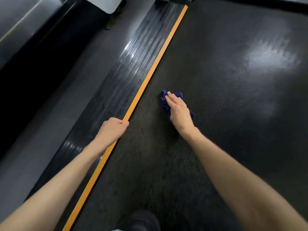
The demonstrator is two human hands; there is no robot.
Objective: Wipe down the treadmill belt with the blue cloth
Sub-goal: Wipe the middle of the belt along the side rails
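The right hand [179,112] lies flat on the bunched blue cloth [164,103], fingers straight and together, pressing it onto the treadmill belt [216,80]. Most of the belt stretches ahead of those fingertips and off to their right, its long axis running alongside the orange strip [160,54]. The left hand [113,129], behind and to the left, curls over that strip, probably as a brace. The belt looks textured, the room dim.

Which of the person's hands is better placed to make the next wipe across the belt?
The right. The right hand lies flat on the blue cloth, pressing it onto the treadmill belt. The left hand grips the orange edge strip beside the belt, apparently bracing, and holds no cloth.
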